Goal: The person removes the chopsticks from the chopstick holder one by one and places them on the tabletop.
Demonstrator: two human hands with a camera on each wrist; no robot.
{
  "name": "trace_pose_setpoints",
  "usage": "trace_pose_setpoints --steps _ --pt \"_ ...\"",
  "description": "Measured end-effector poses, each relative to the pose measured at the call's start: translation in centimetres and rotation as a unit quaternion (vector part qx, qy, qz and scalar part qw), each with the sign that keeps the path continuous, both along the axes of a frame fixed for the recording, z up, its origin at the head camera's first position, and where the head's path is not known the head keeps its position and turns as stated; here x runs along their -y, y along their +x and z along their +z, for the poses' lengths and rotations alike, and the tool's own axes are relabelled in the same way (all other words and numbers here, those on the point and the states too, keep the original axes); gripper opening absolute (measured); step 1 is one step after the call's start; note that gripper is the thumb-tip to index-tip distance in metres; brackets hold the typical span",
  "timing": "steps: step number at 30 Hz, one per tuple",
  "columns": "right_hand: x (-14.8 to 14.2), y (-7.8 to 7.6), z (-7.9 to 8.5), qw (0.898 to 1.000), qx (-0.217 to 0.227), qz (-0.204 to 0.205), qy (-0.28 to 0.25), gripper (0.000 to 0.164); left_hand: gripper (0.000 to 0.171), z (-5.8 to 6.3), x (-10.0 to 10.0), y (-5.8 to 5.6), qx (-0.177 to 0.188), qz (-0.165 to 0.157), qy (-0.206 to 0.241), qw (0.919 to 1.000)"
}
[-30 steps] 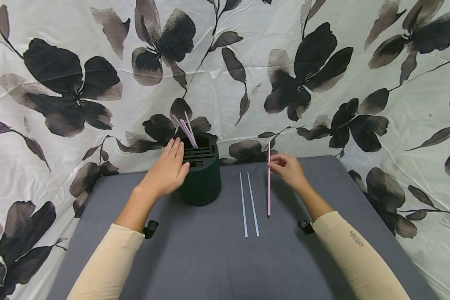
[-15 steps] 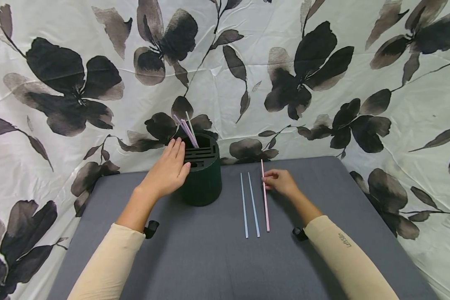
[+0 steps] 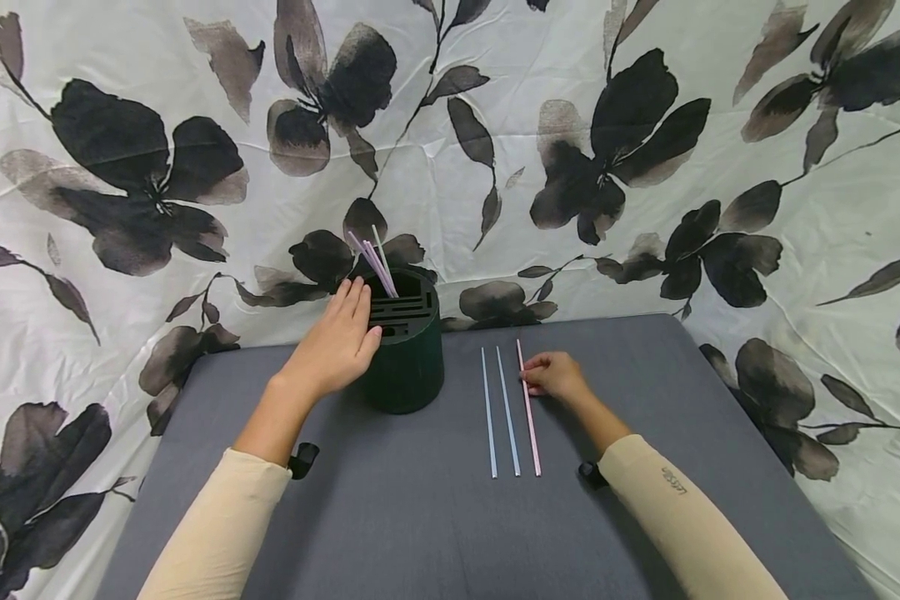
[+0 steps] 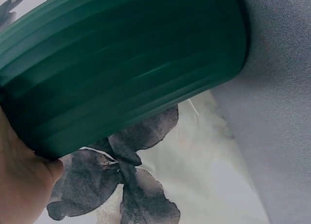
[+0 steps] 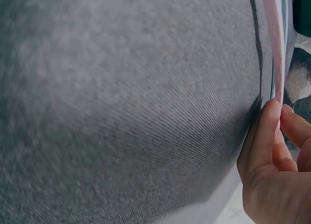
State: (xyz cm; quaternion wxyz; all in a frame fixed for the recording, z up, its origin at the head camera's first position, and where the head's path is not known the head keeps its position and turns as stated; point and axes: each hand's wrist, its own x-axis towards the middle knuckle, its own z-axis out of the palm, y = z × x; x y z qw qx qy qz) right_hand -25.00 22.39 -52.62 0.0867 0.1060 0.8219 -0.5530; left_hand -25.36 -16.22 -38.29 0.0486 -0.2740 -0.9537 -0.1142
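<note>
My left hand [image 3: 332, 340] rests on the left side of the dark green round holder [image 3: 403, 377], fingers straight along its rim. In the left wrist view the ribbed holder wall [image 4: 131, 63] fills much of the picture, with part of the hand [image 4: 24, 178] against its edge. Thumb and fingers of my right hand [image 3: 557, 377] pinch a thin pink straw [image 3: 532, 429] near its far end. The pink straw [image 5: 276, 44] runs up from the fingertips in the right wrist view. Two pale blue straws, one [image 3: 489, 417] left of the other [image 3: 508, 417], lie beside it, roughly parallel.
Several lilac straws [image 3: 376, 263] and a whitish-green one [image 3: 381, 250] stand tilted in the holder's rear opening. Narrow slots [image 3: 401, 312] cross its top front. A floral cloth [image 3: 450, 167] hangs behind the grey table [image 3: 435, 533].
My right hand has brought the pink straw down toward me and left, beside the blue straws, nearly lined up with them. My left hand has stayed on the holder.
</note>
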Motion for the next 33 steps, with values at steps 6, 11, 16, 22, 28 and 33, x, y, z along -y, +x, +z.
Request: trace_pose_setpoints --steps 6,11,16,22,28,33 --pt "0.7 0.1 -0.1 0.997 -0.021 0.008 0.077 0.019 0.07 0.0 0.3 0.1 0.007 0.003 0.003 1.0" --pt "1.0 0.1 -0.2 0.992 -0.04 0.014 0.123 0.016 0.07 -0.1 0.4 0.0 0.009 0.001 0.008 0.9999" --pt "1.3 0.3 -0.3 0.984 -0.053 0.024 0.166 0.013 0.07 -0.2 0.4 0.1 0.007 -0.002 0.01 0.9999" --pt "1.5 0.4 -0.4 0.971 -0.082 0.039 0.219 0.013 0.07 -0.3 0.4 0.1 0.006 0.0 0.009 0.9999" --pt "1.3 0.4 -0.5 0.976 -0.079 0.04 0.2 0.018 0.07 -0.3 0.5 0.0 0.009 -0.002 0.009 0.9999" --pt "1.0 0.4 0.0 0.98 -0.074 0.044 0.18 0.023 0.07 -0.2 0.4 0.1 0.012 -0.001 0.007 0.9999"
